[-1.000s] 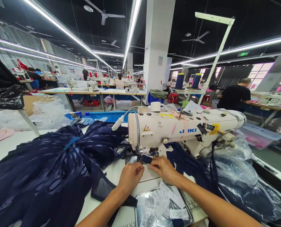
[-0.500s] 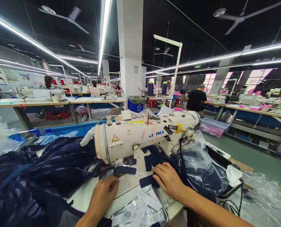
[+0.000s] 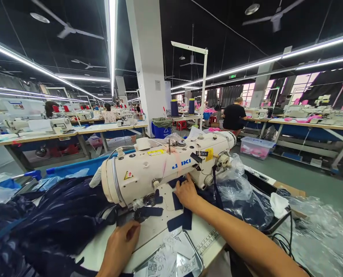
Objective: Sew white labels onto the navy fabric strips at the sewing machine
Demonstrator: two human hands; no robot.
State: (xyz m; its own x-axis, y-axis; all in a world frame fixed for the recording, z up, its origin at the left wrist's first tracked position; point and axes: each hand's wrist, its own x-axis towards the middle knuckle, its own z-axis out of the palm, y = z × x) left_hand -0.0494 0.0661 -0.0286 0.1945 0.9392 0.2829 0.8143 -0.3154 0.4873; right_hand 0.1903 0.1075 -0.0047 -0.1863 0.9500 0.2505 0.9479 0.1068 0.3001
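Seen from the head camera, a cream sewing machine (image 3: pixel 148 175) fills the centre of the frame on a white table (image 3: pixel 208 231). At lower centre, the left hand (image 3: pixel 122 246) lies with curled fingers just beside a navy strip (image 3: pixel 149 211) under the needle. Whether it grips anything cannot be told. At centre, the right hand (image 3: pixel 185 194) rests flat and unclenched on navy fabric pieces (image 3: pixel 180 222) below the machine's arm. A tray (image 3: pixel 200 261) of labels sits at the bottom edge.
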